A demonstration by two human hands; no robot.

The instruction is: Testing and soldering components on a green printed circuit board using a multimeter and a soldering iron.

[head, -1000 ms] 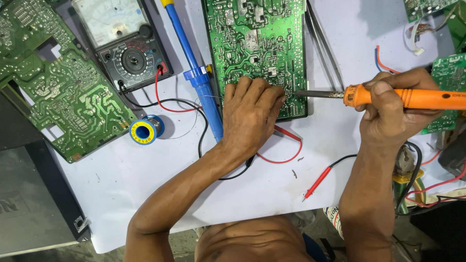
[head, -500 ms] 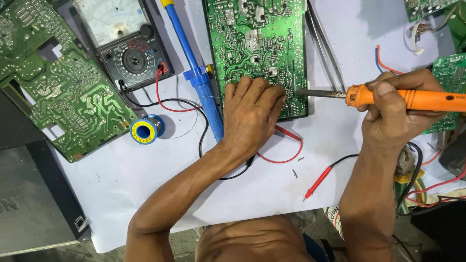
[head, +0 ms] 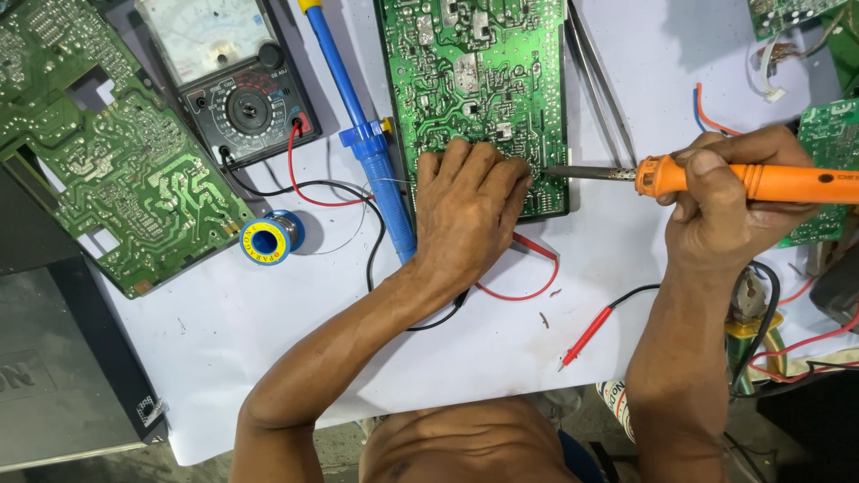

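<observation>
My left hand (head: 465, 210) lies flat, palm down, on the near edge of a green circuit board (head: 479, 80) and presses it to the white sheet. My right hand (head: 729, 210) grips an orange-handled soldering iron (head: 761, 182). Its metal tip (head: 573, 172) points left and meets the board's right edge, close to my left fingertips. A blue desoldering pump (head: 362, 134) lies just left of my left hand. A thin strand of solder wire seems to run toward my left fingers; whether they pinch it I cannot tell.
An analog multimeter (head: 228, 76) sits at the top left with red and black leads; a red probe (head: 586, 335) lies near the front. A solder spool (head: 267, 240), a second green board (head: 107, 152), metal tweezers (head: 599, 80) and more boards at right (head: 828, 148) surround the sheet.
</observation>
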